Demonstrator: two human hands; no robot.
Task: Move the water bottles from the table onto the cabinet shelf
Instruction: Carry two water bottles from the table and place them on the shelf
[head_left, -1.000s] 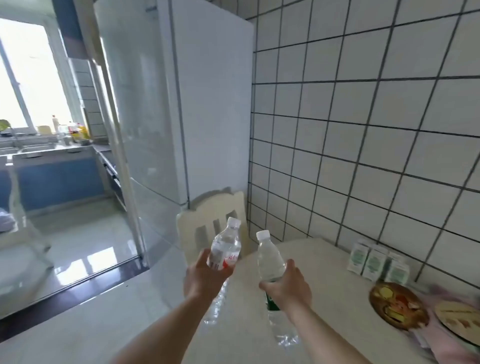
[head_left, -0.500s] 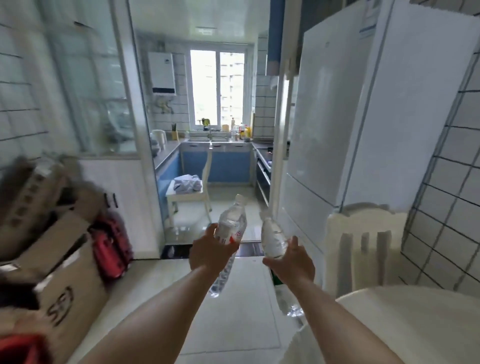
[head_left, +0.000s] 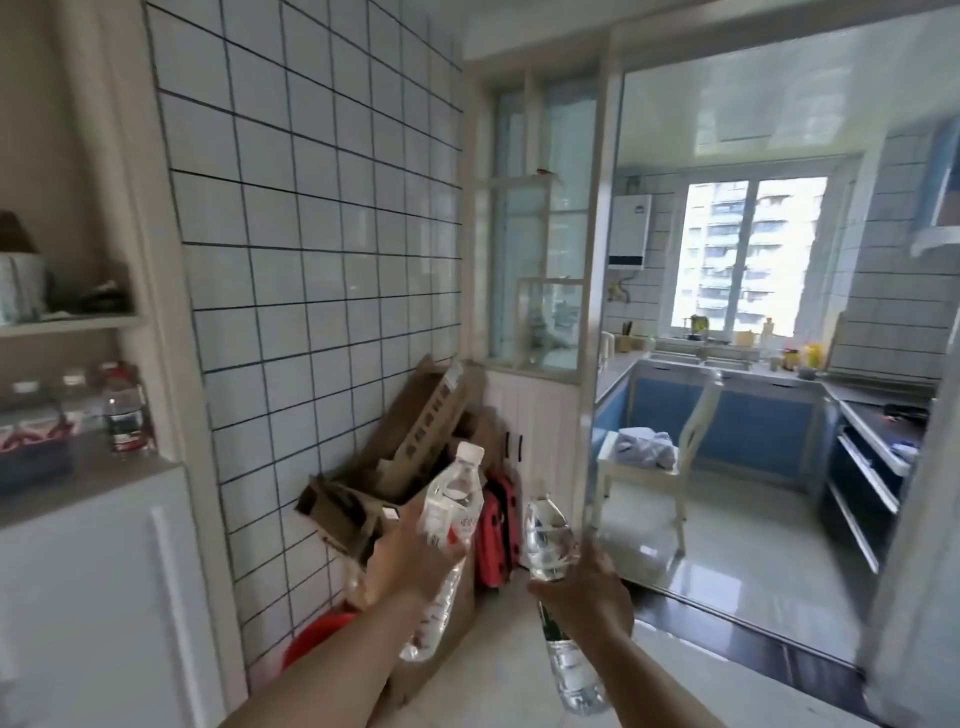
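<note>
My left hand (head_left: 402, 564) grips a clear water bottle with a red and white label (head_left: 453, 506), its white cap tilted up and to the right. My right hand (head_left: 584, 590) holds a second clear water bottle with a green label (head_left: 549, 535) around its middle, the base pointing down toward me. Both bottles hang in the air in front of me. The white cabinet (head_left: 93, 571) stands at the far left, and its grey shelf (head_left: 78, 467) carries several bottles (head_left: 123, 410).
Cardboard boxes (head_left: 400, 467) and a red bag (head_left: 496, 525) lean in the corner below the tiled wall (head_left: 311, 260). A red basin (head_left: 317, 636) lies on the floor by the cabinet. A glass sliding door (head_left: 592, 312) opens onto the kitchen with a white chair (head_left: 654, 467).
The view has swung left from the table and fridge, past the kitchen doorway, to the tiled wall and cabinet. Both hands still carry their bottles ahead of me.
</note>
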